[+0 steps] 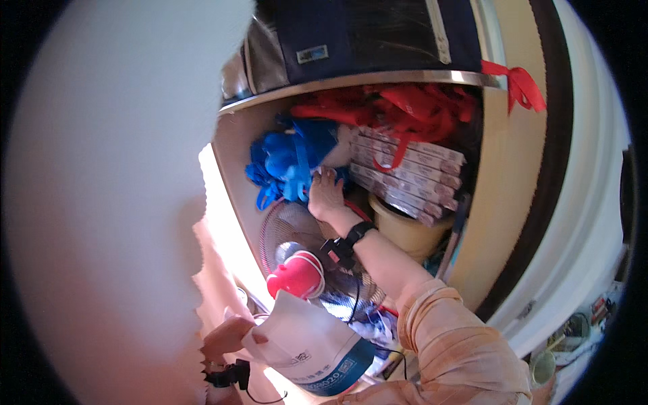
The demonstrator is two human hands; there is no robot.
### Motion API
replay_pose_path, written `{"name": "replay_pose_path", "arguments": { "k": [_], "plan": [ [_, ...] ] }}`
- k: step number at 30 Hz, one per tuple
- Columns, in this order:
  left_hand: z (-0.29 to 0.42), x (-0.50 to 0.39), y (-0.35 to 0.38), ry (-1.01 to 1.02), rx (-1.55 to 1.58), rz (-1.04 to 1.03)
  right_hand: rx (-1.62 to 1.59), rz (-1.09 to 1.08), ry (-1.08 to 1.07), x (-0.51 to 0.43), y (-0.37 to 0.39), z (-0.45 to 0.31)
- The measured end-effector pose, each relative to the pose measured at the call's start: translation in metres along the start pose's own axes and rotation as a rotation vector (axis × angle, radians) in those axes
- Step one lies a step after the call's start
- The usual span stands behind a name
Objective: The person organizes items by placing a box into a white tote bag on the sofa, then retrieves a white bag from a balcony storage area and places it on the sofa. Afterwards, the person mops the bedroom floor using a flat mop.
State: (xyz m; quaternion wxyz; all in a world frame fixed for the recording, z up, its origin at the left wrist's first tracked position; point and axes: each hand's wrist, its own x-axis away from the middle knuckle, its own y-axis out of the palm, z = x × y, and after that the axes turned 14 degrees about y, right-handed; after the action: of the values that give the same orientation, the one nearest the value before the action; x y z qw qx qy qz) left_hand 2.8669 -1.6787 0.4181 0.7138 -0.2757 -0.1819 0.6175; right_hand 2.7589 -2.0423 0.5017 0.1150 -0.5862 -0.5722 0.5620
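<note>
My right hand (325,195), with a black strapped device on the wrist, reaches into the cupboard and touches the edge of a bundle of blue fabric bags (288,162); whether its fingers grip anything is unclear. Below that hand stands an electric fan (298,228) with a mesh guard and a red motor housing (298,276). At the lower left my left hand (233,336) holds the edge of a white and blue paper or plastic bag (314,349) that bears writing. A black device is strapped to the left wrist too.
Long white boxes (405,172) are stacked on a beige bucket (400,228) at the right. Red fabric bags (415,109) lie above them. A dark storage bag (364,40) sits on the upper shelf. A large pale surface (111,177) blocks the left side.
</note>
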Motion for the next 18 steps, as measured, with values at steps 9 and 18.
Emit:
{"name": "replay_pose_path", "arguments": {
  "k": [9, 18],
  "plan": [
    [-0.024, -0.021, 0.030, 0.382, -0.310, -0.222, -0.423, -0.641, -0.312, 0.184, -0.056, 0.067],
    [-0.033, -0.037, 0.059, 0.527, -0.443, -0.311, -0.953, -1.357, 0.031, 0.384, -0.031, 0.129]
  ]
}}
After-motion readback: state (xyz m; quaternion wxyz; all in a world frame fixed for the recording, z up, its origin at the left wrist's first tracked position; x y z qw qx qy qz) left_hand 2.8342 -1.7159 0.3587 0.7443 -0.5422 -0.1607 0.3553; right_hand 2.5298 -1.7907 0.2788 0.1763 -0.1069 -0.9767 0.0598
